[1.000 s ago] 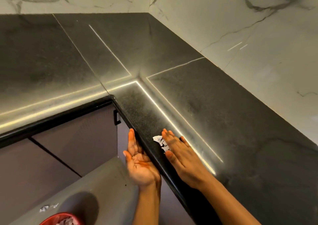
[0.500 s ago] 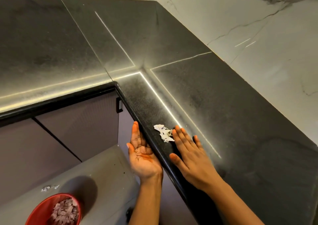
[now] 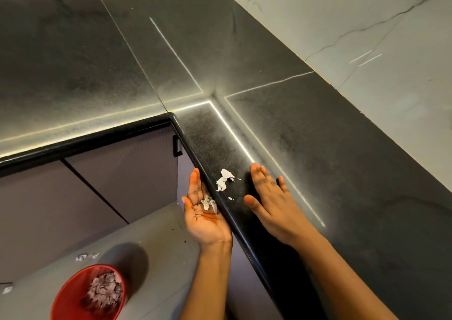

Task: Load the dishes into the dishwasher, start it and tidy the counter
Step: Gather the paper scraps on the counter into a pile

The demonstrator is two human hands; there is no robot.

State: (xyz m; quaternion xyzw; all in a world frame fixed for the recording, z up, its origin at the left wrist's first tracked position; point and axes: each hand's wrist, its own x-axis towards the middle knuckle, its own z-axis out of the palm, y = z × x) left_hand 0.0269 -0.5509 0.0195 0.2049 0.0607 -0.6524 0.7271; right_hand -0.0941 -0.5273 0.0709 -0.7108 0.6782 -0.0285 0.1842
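White paper scraps (image 3: 223, 179) lie near the front edge of the black corner counter (image 3: 305, 133). My right hand (image 3: 271, 202) rests flat on the counter just right of them, fingers straight. Just below the counter's edge I hold my left hand (image 3: 204, 209) palm up and cupped. A few small scraps (image 3: 208, 202) lie in its palm. A tiny white crumb (image 3: 230, 198) sits on the counter edge between the hands.
A red bin (image 3: 71, 295) with crumpled scraps inside stands on the grey floor at lower left. Loose scraps (image 3: 85, 256) lie on the floor beside it. Purple-grey cabinet doors (image 3: 117, 173) run under the counter. Marble wall (image 3: 367, 26) backs the counter.
My right hand has slid right, away from the scraps on the counter. A few scraps now lie in my left palm. The view has tilted down, showing more of the red bin.
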